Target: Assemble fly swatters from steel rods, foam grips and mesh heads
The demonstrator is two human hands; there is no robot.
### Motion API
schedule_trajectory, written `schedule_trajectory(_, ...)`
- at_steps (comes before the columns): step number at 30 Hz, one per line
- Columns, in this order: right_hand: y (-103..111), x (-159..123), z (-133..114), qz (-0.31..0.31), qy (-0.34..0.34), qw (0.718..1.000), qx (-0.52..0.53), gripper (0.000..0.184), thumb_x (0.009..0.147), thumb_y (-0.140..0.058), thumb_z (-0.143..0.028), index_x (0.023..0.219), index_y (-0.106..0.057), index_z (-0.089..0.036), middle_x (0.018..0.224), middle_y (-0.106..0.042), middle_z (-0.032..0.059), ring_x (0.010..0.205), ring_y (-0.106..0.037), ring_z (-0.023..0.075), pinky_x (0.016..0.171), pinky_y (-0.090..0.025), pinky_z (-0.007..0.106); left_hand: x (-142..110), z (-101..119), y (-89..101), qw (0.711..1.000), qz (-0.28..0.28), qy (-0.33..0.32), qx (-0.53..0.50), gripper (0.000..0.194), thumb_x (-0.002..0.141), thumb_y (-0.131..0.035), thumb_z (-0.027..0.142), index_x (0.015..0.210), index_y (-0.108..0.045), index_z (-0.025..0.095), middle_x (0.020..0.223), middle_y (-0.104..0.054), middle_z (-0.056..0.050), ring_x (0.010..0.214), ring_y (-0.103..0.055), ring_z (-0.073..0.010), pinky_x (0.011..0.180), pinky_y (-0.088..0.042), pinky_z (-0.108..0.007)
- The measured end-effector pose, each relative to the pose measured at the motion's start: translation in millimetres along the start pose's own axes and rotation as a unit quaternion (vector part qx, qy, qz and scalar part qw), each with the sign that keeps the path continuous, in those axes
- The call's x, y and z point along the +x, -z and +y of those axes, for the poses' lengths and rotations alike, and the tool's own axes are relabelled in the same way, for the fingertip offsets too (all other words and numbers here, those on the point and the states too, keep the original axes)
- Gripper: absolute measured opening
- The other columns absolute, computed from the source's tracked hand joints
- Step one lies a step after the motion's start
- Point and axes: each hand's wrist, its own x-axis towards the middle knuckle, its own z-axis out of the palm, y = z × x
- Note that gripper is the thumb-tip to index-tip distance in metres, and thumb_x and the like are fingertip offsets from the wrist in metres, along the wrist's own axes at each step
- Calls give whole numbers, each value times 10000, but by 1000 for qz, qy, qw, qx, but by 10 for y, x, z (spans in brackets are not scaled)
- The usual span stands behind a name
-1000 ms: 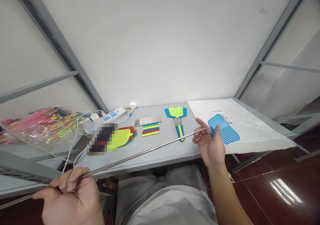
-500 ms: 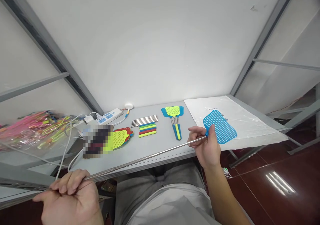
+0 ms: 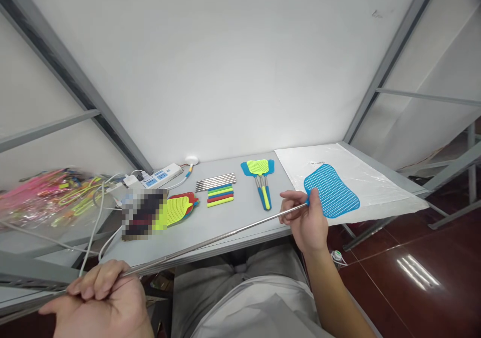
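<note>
My left hand [image 3: 101,295], palm up, has its fingers curled around the lower part of a long extended metal telescopic rod [image 3: 210,240]. The rod slants up across the front of the table to my right hand [image 3: 306,223]. There, thumb and fingers pinch the neck of a blue perforated fly swatter head [image 3: 332,193], where the rod's tip meets it. How deep the tip sits is hidden. Several assembled fly swatters [image 3: 266,193] lie beyond, with blue and lime heads. Left of them are short metal rods [image 3: 216,182], coloured handle grips [image 3: 221,198] and a pile of lime and red swatter heads [image 3: 179,210].
A white plastic bag [image 3: 300,160] lies flat on the table's right side. At the back left sits a power strip [image 3: 163,176] with cables. Clear bags of colourful items [image 3: 48,193] are at far left. A pixelated dark object [image 3: 145,215] lies beside the swatter heads.
My right hand has brought the blue swatter head's neck onto the rod's tip, its fingers closing in. The head has tilted slightly. My left hand keeps hold of the rod.
</note>
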Motion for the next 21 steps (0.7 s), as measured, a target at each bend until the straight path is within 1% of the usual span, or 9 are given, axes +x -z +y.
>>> schedule_trajectory(5, -21, -27, 39, 16, 20, 999, -37, 610, 976, -327, -572, 882, -770, -163, 511, -527, 4, 477, -499, 131, 520, -425, 289, 69, 10, 77, 998, -33, -18, -46, 429, 1022, -451, 360, 659, -302, 187, 513, -282, 109, 388, -338, -14, 367, -294, -96)
schedule_trajectory(9, -13, -22, 37, 21, 17, 998, -54, 604, 973, -334, -550, 849, -773, -155, 509, -540, 14, 486, -510, 134, 517, -414, 287, 83, 1, 36, 998, -15, -29, -52, 435, 1003, -485, 337, 654, -269, 194, 495, -249, 116, 354, -300, -18, 337, -258, -106)
schedule_trajectory(11, -10, -17, 42, 25, 17, 998, -61, 602, 969, -342, -554, 842, -774, -154, 520, -548, 17, 484, -507, 134, 505, -409, 287, 19, -56, -32, 999, -4, -27, -36, 408, 996, -475, 361, 671, -297, 190, 506, -278, 115, 358, -308, -17, 346, -280, -107)
schedule_trajectory(14, -57, -47, 98, 7, -1, 998, -61, 610, 969, -338, -569, 864, -776, -158, 519, -537, 13, 482, -490, 132, 507, -408, 290, -211, -266, -136, 999, -15, 3, 40, 319, 991, -442, 360, 730, -412, 179, 553, -387, 83, 445, -422, -40, 451, -423, -128)
schedule_trajectory(15, -87, -69, 130, -2, -11, 998, -56, 613, 967, -338, -577, 868, -776, -160, 520, -530, 10, 482, -485, 131, 504, -405, 289, -315, -365, -158, 997, -27, 15, 75, 293, 982, -466, 341, 740, -445, 177, 580, -439, 69, 493, -468, -54, 522, -482, -156)
schedule_trajectory(16, -122, -94, 165, -9, -21, 999, -49, 613, 963, -342, -585, 869, -776, -162, 520, -520, 7, 482, -481, 130, 498, -400, 287, -423, -472, -170, 992, -40, 19, 120, 250, 970, -512, 337, 777, -492, 179, 656, -513, 50, 601, -542, -76, 657, -542, -212)
schedule_trajectory(17, -157, -122, 200, -13, -31, 999, -40, 607, 957, -351, -591, 869, -774, -165, 522, -511, 4, 481, -477, 130, 489, -393, 286, -527, -579, -169, 983, -54, 35, 171, 251, 948, -560, 375, 788, -524, 185, 751, -579, 23, 741, -601, -114, 754, -558, -275)
schedule_trajectory(19, -213, -170, 258, -6, -44, 999, -20, 594, 947, -368, -594, 860, -772, -167, 516, -488, -3, 472, -462, 129, 467, -373, 282, -695, -770, -139, 952, -112, 87, 270, 245, 918, -604, 409, 808, -590, 191, 897, -641, -25, 910, -614, -166, 801, -538, -313)
schedule_trajectory(21, -240, -198, 291, 12, -50, 999, -9, 582, 947, -372, -580, 852, -770, -167, 502, -469, -8, 467, -448, 128, 460, -359, 280, -786, -892, -85, 924, -169, 101, 328, 283, 921, -581, 458, 823, -624, 196, 898, -649, -39, 813, -599, -162, 727, -511, -301)
